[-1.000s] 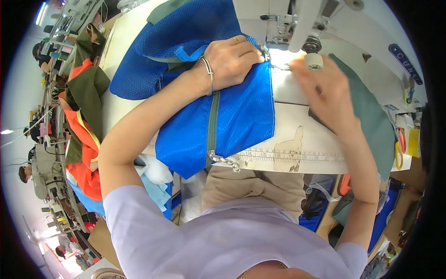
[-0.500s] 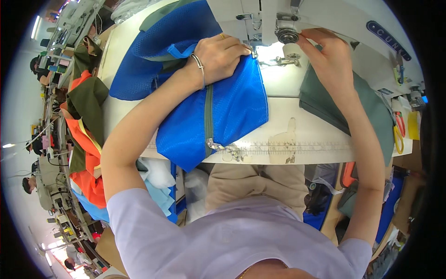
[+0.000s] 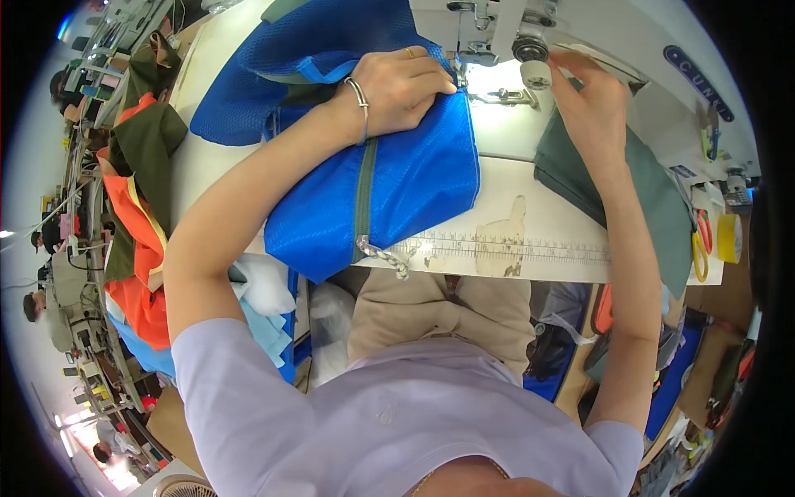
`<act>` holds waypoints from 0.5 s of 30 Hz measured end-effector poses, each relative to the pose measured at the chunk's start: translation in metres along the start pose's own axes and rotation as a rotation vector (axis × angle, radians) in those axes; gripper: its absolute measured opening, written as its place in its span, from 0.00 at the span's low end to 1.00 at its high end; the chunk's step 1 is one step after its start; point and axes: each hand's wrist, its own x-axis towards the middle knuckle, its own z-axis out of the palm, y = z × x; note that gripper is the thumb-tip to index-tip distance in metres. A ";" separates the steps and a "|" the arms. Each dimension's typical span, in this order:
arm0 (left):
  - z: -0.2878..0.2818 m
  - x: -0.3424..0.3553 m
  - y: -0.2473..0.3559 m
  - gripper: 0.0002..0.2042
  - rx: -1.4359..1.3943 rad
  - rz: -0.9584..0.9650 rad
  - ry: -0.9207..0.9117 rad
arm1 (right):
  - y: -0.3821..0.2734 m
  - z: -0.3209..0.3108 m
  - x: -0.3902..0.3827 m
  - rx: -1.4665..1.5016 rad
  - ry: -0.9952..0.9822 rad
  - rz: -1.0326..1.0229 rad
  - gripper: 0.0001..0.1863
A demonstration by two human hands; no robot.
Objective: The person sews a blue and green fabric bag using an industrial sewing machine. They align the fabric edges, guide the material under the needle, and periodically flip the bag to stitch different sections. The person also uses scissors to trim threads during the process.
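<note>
My left hand (image 3: 397, 93) presses a blue textured fabric piece (image 3: 422, 174) with bent fingers, its fingertips close beside the presser foot (image 3: 461, 79) of a white sewing machine (image 3: 613, 33). A dark green zipper (image 3: 364, 186) runs down the piece toward me and ends in a patterned cord (image 3: 385, 257). The blue mesh part (image 3: 240, 99) spreads out beyond my left wrist. At the machine head, my right hand (image 3: 592, 95) has thumb and forefinger drawn together beside a round white knob (image 3: 536, 74). What sits between those fingertips is hidden.
Folded grey-green fabric (image 3: 646, 182) lies under my right forearm, with yellow-handled scissors (image 3: 701, 255) by its edge. A ruler strip (image 3: 530, 248) lines the table's front. Orange and olive cloth (image 3: 137, 215) hangs at the left. People sit at other machines farther left.
The whole view has shifted slightly. Both hands stay at about the same places by the machine, and the blue piece's near end has swung a little to the left.
</note>
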 end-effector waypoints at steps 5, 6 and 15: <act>0.003 0.000 -0.004 0.10 0.031 -0.025 0.018 | 0.008 0.007 -0.006 0.005 0.031 -0.170 0.12; 0.005 0.001 -0.005 0.10 0.029 -0.028 0.027 | 0.010 0.009 -0.006 -0.010 0.045 -0.237 0.11; 0.009 0.000 -0.005 0.07 0.098 -0.127 0.006 | 0.002 0.015 -0.016 -0.049 0.038 -0.504 0.05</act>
